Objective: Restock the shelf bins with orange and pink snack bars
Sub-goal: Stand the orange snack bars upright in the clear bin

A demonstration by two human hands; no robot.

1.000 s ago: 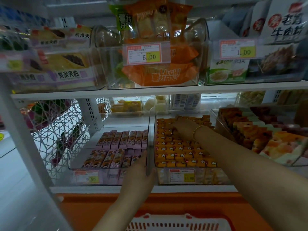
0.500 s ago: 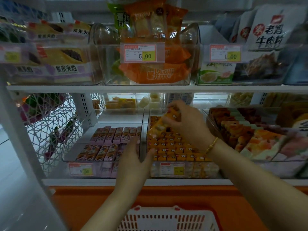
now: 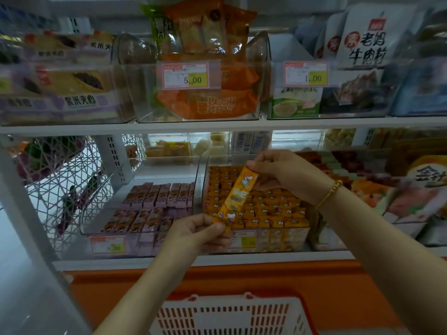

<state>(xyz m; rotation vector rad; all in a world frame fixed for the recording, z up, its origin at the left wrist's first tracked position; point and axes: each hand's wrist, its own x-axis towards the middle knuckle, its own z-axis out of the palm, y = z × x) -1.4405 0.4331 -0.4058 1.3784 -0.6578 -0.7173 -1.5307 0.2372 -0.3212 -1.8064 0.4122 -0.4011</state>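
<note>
You hold one orange snack bar [image 3: 238, 198] by its ends — left hand [image 3: 196, 232] pinching the near tip, right hand [image 3: 287, 172] the far one — slanted above the packed orange bin [image 3: 278, 240], likely to square it before slotting in. Pink bars [image 3: 159, 194] lie in the left bin [image 3: 142, 245].

Shop: price tags [image 3: 185, 75] on stocked snack shelves [image 3: 217, 125]

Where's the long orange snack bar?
Head view, centre: the orange snack bar is held between left hand and right hand, over the clear bin of orange bars.
</note>
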